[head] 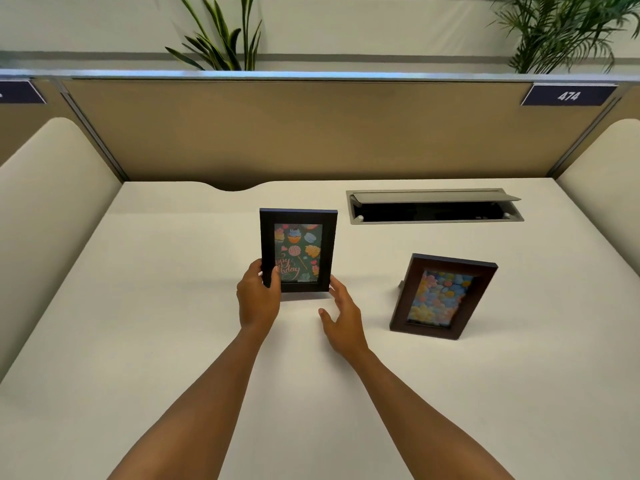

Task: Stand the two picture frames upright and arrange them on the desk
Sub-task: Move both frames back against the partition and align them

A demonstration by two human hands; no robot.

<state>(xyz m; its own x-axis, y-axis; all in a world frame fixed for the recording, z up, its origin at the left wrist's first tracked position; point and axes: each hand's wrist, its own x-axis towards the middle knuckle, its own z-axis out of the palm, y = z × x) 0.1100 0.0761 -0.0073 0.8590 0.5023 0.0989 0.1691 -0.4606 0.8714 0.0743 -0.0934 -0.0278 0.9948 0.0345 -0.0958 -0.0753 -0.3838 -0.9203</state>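
Note:
A black picture frame (298,233) with a birthday picture of sweets stands upright near the middle of the white desk (173,341). My left hand (258,297) grips its lower left edge, thumb on the front. My right hand (341,315) is at the frame's lower right corner with fingers spread; its fingertips are just at the corner and nothing is in its grasp. To the right a dark brown picture frame (443,294) with a pastel flower picture stands upright on its back stand, leaning back and turned slightly left.
A grey cable hatch (434,206) with its lid raised is set into the desk behind the frames. A tan partition (311,133) closes off the back, and cream side panels stand left and right. Plants rise behind the partition.

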